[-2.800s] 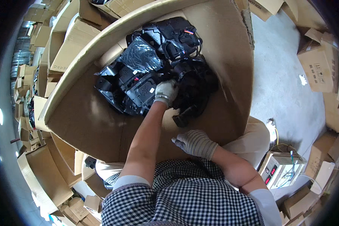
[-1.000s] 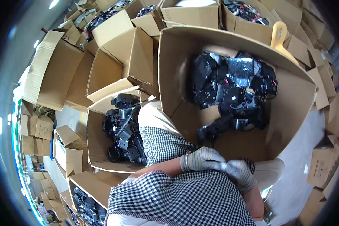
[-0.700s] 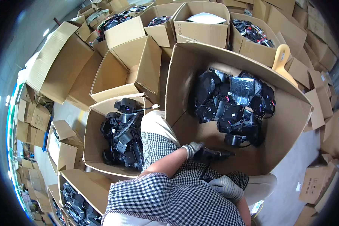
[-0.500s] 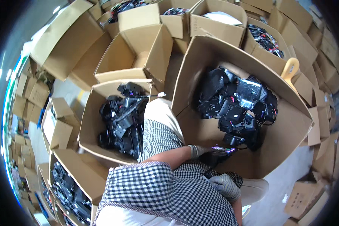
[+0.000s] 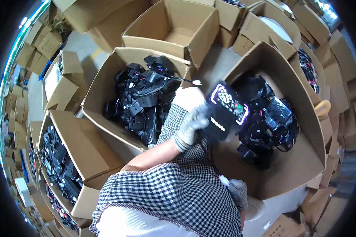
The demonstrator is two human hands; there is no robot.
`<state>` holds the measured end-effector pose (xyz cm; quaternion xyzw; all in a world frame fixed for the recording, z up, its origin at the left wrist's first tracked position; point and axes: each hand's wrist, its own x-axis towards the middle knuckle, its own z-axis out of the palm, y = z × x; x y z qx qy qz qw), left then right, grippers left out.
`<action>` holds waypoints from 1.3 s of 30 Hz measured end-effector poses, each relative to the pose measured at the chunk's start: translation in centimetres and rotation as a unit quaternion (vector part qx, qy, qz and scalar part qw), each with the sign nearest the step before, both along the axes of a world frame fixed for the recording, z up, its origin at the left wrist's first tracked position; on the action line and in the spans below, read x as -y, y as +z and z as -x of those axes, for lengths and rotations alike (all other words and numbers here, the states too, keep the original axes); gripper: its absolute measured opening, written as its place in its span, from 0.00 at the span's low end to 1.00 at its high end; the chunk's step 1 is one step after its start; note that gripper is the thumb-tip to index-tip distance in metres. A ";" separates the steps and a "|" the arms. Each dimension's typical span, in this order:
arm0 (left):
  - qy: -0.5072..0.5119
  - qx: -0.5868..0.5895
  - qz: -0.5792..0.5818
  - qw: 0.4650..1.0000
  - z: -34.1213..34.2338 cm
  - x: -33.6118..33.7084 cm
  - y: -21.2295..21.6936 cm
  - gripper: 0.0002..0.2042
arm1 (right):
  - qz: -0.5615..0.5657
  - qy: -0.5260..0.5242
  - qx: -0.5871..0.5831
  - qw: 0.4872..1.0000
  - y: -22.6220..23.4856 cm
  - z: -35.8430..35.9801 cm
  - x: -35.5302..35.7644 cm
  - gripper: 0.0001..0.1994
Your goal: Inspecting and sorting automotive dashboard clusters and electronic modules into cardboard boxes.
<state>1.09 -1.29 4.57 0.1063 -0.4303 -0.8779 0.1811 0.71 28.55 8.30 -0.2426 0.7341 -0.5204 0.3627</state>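
Flat black plastic panel with a grid of round keys and a glowing pink edge (image 5: 225, 110), clasped at its lower-left end by the gloved left hand (image 5: 190, 125), long axis rising up-right from the grip. Below and to the right, the gloved right hand (image 5: 238, 192) closed around a white connector (image 5: 224, 180). Left of the grip, an open cardboard box of black parts (image 5: 140, 102); another open cardboard box (image 5: 300, 166) just beyond the panel.
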 end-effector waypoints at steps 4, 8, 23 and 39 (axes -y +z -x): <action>0.173 -0.087 -0.084 0.977 -1.4 6.2 2.5 0.26 | -0.083 -0.001 0.013 0.996 3.2 1.8 6.6 0.11; 0.230 -0.117 -0.090 0.962 -4.3 10.6 2.1 0.25 | 0.015 -0.006 0.143 0.990 2.1 3.0 11.6 0.14; 0.346 -0.007 -0.217 0.913 -5.4 16.8 -2.0 0.18 | -0.004 0.150 -0.084 0.985 -0.7 4.6 17.7 0.15; 0.478 0.051 -0.124 0.868 -3.9 33.4 -8.3 0.18 | 0.079 0.063 -0.033 0.994 0.8 4.7 4.1 0.19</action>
